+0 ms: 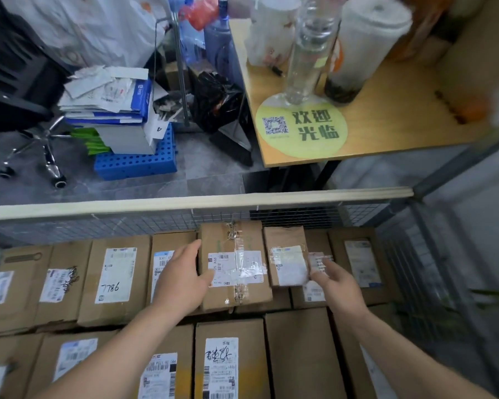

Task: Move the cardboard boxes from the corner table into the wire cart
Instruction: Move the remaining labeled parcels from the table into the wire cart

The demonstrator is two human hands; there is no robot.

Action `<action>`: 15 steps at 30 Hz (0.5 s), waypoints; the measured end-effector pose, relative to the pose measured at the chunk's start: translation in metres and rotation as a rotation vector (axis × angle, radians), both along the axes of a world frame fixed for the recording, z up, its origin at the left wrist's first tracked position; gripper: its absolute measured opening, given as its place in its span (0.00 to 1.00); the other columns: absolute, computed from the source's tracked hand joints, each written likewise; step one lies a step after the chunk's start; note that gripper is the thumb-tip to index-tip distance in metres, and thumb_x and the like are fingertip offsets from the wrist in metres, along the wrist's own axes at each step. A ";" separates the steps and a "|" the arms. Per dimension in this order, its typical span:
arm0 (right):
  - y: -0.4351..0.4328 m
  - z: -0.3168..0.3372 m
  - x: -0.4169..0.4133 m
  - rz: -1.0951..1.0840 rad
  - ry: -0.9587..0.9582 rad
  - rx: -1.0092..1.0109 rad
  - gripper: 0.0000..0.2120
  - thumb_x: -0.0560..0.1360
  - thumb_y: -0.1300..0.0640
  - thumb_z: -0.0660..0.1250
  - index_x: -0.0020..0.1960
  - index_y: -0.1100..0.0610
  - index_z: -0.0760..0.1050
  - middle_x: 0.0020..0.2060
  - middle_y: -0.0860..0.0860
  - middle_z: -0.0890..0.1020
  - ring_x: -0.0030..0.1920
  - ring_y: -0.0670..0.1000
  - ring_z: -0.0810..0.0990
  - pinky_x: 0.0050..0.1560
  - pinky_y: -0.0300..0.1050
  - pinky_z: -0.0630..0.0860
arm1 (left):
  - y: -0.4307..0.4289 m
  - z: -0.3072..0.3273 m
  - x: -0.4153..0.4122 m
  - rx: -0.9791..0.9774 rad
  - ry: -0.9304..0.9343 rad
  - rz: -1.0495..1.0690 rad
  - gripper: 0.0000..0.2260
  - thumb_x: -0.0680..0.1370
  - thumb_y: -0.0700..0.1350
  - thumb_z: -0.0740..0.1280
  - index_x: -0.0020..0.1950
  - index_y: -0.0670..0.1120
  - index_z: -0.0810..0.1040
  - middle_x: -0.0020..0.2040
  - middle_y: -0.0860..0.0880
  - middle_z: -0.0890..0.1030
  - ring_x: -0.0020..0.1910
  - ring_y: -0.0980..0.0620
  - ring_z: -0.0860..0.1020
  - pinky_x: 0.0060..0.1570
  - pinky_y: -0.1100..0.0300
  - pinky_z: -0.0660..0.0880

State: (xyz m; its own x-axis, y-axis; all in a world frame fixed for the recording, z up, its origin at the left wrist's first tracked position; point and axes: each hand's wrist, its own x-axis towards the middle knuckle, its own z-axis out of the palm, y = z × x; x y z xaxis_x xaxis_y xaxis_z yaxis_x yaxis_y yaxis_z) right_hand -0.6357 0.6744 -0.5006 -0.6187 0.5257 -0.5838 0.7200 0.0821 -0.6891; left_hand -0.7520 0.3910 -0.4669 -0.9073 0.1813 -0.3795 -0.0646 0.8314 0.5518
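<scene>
The wire cart (167,223) fills the lower half of the view, packed with several labelled cardboard boxes. A taped box (234,266) lies on top of the others near the cart's far wall, and a smaller box (285,254) lies just right of it. My left hand (182,275) is open, fingers straight, at the taped box's left edge. My right hand (337,286) is open over the boxes to the right of the small box, holding nothing. The corner table (386,122) stands beyond the cart at upper right.
On the table are a clear bottle (306,53), a drink cup (360,50), a white bag (271,30) and a round yellow sticker (300,128). Left of it, on the floor, are a blue crate (136,162) with stacked papers, a black bag (216,102) and an office chair (20,90).
</scene>
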 end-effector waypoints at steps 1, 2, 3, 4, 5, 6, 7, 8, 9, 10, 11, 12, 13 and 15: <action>-0.002 0.017 0.004 0.017 0.010 0.040 0.30 0.80 0.51 0.70 0.79 0.53 0.66 0.74 0.53 0.72 0.74 0.54 0.71 0.74 0.56 0.68 | 0.004 0.014 0.003 -0.002 0.020 -0.042 0.31 0.79 0.50 0.69 0.80 0.51 0.61 0.78 0.52 0.65 0.74 0.50 0.67 0.69 0.54 0.66; -0.003 0.035 0.009 0.030 0.021 0.079 0.30 0.80 0.50 0.69 0.79 0.53 0.66 0.74 0.52 0.73 0.73 0.54 0.71 0.73 0.54 0.68 | 0.009 0.028 0.006 -0.007 0.042 -0.086 0.31 0.79 0.53 0.69 0.80 0.52 0.61 0.79 0.53 0.64 0.75 0.50 0.66 0.68 0.54 0.66; -0.004 0.053 0.013 0.039 0.032 0.116 0.29 0.80 0.49 0.69 0.78 0.53 0.66 0.74 0.52 0.73 0.73 0.53 0.71 0.72 0.52 0.68 | 0.014 0.043 0.008 -0.010 0.060 -0.127 0.31 0.79 0.55 0.68 0.80 0.53 0.60 0.79 0.54 0.63 0.75 0.51 0.66 0.67 0.54 0.66; -0.004 0.071 0.017 0.048 0.047 0.151 0.30 0.80 0.49 0.69 0.78 0.53 0.66 0.74 0.51 0.73 0.73 0.53 0.72 0.71 0.52 0.69 | 0.020 0.059 0.010 -0.005 0.079 -0.166 0.31 0.79 0.57 0.67 0.80 0.54 0.60 0.79 0.55 0.63 0.75 0.52 0.66 0.67 0.54 0.67; -0.006 0.089 0.021 0.053 0.063 0.183 0.30 0.80 0.47 0.69 0.78 0.53 0.66 0.74 0.51 0.73 0.73 0.52 0.71 0.71 0.51 0.68 | 0.026 0.075 0.012 0.007 0.099 -0.208 0.32 0.79 0.58 0.67 0.80 0.54 0.60 0.79 0.55 0.63 0.75 0.52 0.65 0.67 0.54 0.66; -0.007 0.107 0.025 0.061 0.079 0.217 0.30 0.79 0.46 0.69 0.78 0.53 0.67 0.74 0.51 0.73 0.73 0.52 0.71 0.71 0.50 0.68 | 0.033 0.091 0.013 0.024 0.124 -0.251 0.32 0.79 0.59 0.66 0.80 0.53 0.61 0.79 0.54 0.63 0.75 0.52 0.65 0.68 0.54 0.66; -0.009 0.125 0.029 0.071 0.094 0.255 0.30 0.79 0.45 0.69 0.78 0.53 0.67 0.74 0.50 0.72 0.74 0.52 0.70 0.71 0.48 0.67 | 0.039 0.107 0.013 0.038 0.155 -0.295 0.32 0.79 0.60 0.66 0.80 0.53 0.61 0.78 0.54 0.64 0.75 0.51 0.65 0.70 0.53 0.65; -0.011 0.143 0.033 0.079 0.105 0.299 0.31 0.79 0.43 0.68 0.78 0.53 0.67 0.75 0.50 0.72 0.74 0.51 0.70 0.70 0.46 0.66 | 0.045 0.122 0.014 0.046 0.192 -0.344 0.31 0.79 0.60 0.65 0.79 0.52 0.62 0.78 0.53 0.65 0.75 0.51 0.65 0.71 0.53 0.66; -0.012 0.160 0.038 0.082 0.113 0.345 0.31 0.79 0.42 0.68 0.78 0.53 0.67 0.74 0.50 0.72 0.74 0.51 0.70 0.69 0.45 0.66 | 0.051 0.138 0.015 0.047 0.231 -0.395 0.31 0.79 0.61 0.65 0.79 0.51 0.63 0.77 0.53 0.66 0.75 0.51 0.65 0.71 0.52 0.66; -0.014 0.178 0.042 0.084 0.118 0.389 0.32 0.79 0.41 0.67 0.78 0.53 0.67 0.74 0.49 0.72 0.74 0.50 0.70 0.69 0.45 0.66 | 0.055 0.153 0.016 0.043 0.272 -0.446 0.30 0.79 0.61 0.64 0.78 0.51 0.65 0.76 0.53 0.67 0.74 0.51 0.66 0.70 0.52 0.68; -0.017 0.195 0.048 0.089 0.123 0.432 0.32 0.79 0.40 0.67 0.78 0.52 0.67 0.75 0.49 0.72 0.74 0.50 0.70 0.70 0.46 0.66 | 0.057 0.169 0.018 0.038 0.311 -0.495 0.29 0.79 0.62 0.63 0.76 0.51 0.66 0.75 0.54 0.68 0.73 0.51 0.66 0.69 0.52 0.69; -0.019 0.213 0.054 0.097 0.127 0.478 0.32 0.79 0.39 0.67 0.78 0.52 0.67 0.75 0.49 0.72 0.74 0.50 0.69 0.72 0.47 0.66 | 0.059 0.184 0.019 0.033 0.352 -0.543 0.28 0.79 0.62 0.63 0.75 0.51 0.67 0.74 0.54 0.69 0.73 0.51 0.66 0.67 0.52 0.69; -0.022 0.231 0.060 0.108 0.128 0.533 0.33 0.79 0.38 0.66 0.78 0.52 0.67 0.75 0.49 0.72 0.75 0.50 0.69 0.74 0.48 0.65 | 0.061 0.199 0.021 0.027 0.395 -0.588 0.28 0.79 0.63 0.62 0.75 0.51 0.68 0.74 0.54 0.69 0.72 0.52 0.66 0.67 0.52 0.69; -0.026 0.266 0.072 0.123 0.121 0.665 0.33 0.79 0.38 0.66 0.78 0.53 0.67 0.75 0.50 0.71 0.76 0.51 0.67 0.75 0.48 0.64 | 0.064 0.230 0.025 0.011 0.487 -0.670 0.28 0.78 0.63 0.62 0.75 0.50 0.68 0.73 0.53 0.70 0.72 0.51 0.66 0.67 0.52 0.68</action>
State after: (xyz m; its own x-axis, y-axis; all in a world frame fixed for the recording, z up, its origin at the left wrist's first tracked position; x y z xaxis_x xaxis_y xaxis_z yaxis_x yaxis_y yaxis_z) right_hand -0.5639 0.6481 -0.2344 -0.7373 0.6702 -0.0846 0.5996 0.5915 -0.5391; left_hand -0.7273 0.4553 -0.2368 -0.6682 0.7433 0.0327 0.6908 0.6035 0.3982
